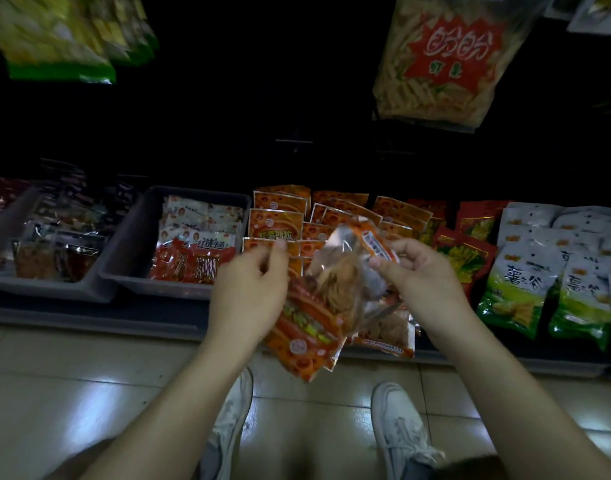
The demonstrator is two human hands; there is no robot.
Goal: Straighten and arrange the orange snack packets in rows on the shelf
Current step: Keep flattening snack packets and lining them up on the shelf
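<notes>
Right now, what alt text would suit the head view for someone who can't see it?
Over a low shop shelf, the left hand holds a fanned bunch of orange packets while the right hand pinches one blurred packet. Behind them, more orange packets lie in loose rows between a grey tray and green bags.
</notes>
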